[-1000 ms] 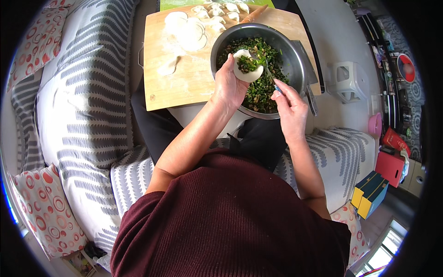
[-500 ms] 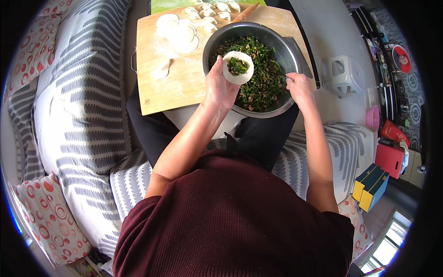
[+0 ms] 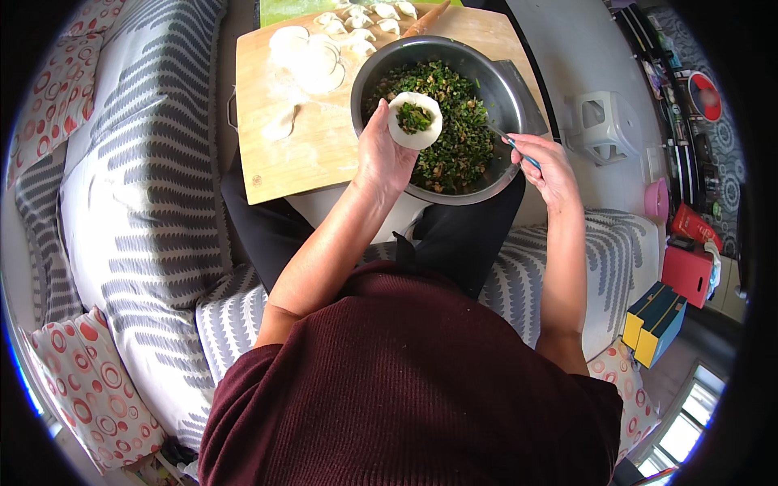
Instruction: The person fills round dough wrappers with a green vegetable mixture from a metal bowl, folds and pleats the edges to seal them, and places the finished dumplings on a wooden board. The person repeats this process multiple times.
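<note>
left hand (image 3: 386, 158) holds a round dough wrapper (image 3: 421, 141), palm beneath, thumb up at its left edge; wrapper is open and flat, over the left part of the bowl, small mound of green filling (image 3: 414, 118) in its middle. right hand (image 3: 549, 168) grips a thin utensil (image 3: 527, 159) by its blue handle, fingers closed round it, at the bowl's right rim; metal end reaches into the chopped green mix (image 3: 454, 158), exact tip hard to make out. steel bowl (image 3: 506, 93) overlaps the right side of the wooden board (image 3: 312, 172). on the board: overlapping pale wrappers (image 3: 316, 61) upper left, one loose dough piece (image 3: 281, 122) below them, folded dumplings (image 3: 361, 35) along the far edge, tapered brown rolling pin (image 3: 425, 19) just right of those. green mat (image 3: 292, 10) beyond board. white stool (image 3: 604, 125) off right, patterned sofa cover (image 3: 166, 202) off left.
</note>
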The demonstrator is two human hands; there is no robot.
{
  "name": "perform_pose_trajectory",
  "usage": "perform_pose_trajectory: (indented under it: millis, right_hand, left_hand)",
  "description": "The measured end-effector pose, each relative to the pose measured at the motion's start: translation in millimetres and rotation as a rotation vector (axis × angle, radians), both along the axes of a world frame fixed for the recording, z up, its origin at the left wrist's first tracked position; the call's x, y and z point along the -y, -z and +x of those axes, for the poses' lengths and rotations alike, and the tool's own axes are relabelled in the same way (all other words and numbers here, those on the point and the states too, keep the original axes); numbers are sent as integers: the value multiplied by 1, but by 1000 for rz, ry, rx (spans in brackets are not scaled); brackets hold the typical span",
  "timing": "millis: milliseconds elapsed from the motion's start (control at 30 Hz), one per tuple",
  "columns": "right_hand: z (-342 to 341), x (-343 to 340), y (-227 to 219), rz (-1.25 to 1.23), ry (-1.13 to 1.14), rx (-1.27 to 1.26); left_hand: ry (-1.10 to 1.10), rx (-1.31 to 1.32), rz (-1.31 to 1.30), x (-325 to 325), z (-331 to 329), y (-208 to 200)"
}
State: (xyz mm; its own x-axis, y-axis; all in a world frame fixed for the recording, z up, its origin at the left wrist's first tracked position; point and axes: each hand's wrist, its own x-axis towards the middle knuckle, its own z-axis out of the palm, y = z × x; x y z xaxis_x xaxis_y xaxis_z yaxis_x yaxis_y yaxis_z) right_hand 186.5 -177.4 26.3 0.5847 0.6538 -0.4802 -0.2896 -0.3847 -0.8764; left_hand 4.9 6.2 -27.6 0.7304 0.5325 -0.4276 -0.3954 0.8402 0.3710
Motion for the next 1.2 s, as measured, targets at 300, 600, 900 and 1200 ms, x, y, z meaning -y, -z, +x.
perform_pose_trajectory:
  millis: [300,600,900,1200]
  right_hand:
    - [-43,-16,-31,125,-47,94]
    - [-112,-35,-2,45,-198,1262]
    - [-146,-41,34,-143,-315,1566]
    - [-127,-39,2,190,-69,992]
  left_hand:
    - [39,94,19,2,4,-2]
    - [-7,95,14,4,5,-15]
    - [-64,100,1,0,1,-15]
    - [-87,78,5,-2,-5,-23]
